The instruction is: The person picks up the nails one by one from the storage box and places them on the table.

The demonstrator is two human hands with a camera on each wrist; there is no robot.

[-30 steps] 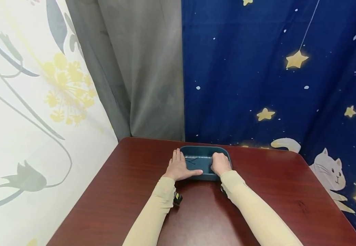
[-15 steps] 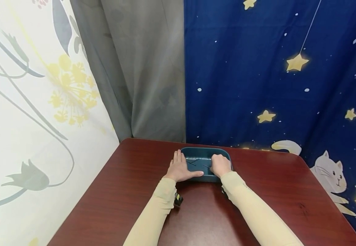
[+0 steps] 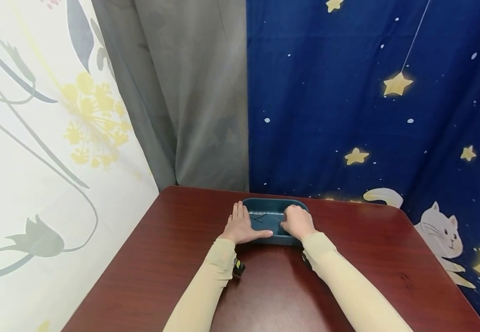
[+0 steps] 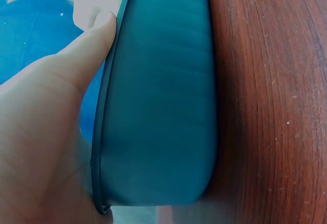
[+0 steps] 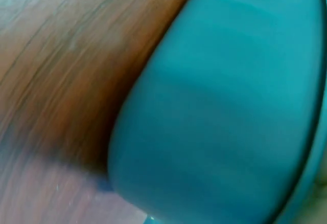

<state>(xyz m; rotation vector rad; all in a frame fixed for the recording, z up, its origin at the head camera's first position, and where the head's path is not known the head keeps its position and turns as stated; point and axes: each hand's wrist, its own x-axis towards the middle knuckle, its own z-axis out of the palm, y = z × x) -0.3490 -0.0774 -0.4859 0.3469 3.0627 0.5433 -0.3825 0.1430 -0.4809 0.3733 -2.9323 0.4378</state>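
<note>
A teal rectangular plastic box (image 3: pixel 280 240) with rounded corners stands open-topped near the table's far edge. My left hand (image 3: pixel 240 228) lies over its left end, fingers straight, with the thumb along the front rim. The left wrist view shows that thumb (image 4: pixel 99 32) on the rim and the outer wall beneath. Curled inside the right part of the box, my right hand (image 3: pixel 299 222) pinches a thin dark stick (image 3: pixel 277 219) that juts left from its fingertips. More thin dark sticks (image 3: pixel 258 218) lie crossed on the floor of the box. The blurred right wrist view shows mostly the outer wall (image 5: pixel 204 106).
The box rests on a reddish-brown wooden table (image 3: pixel 173 258). Behind the table hang a grey curtain (image 3: pixel 211 101) and a blue curtain with stars (image 3: pixel 314 101). A white floral curtain (image 3: pixel 57 193) hangs at the left.
A thin stick has come into sight at my right fingertips. My right hand has lifted and turned slightly with it. My left hand keeps its place on the box.
</note>
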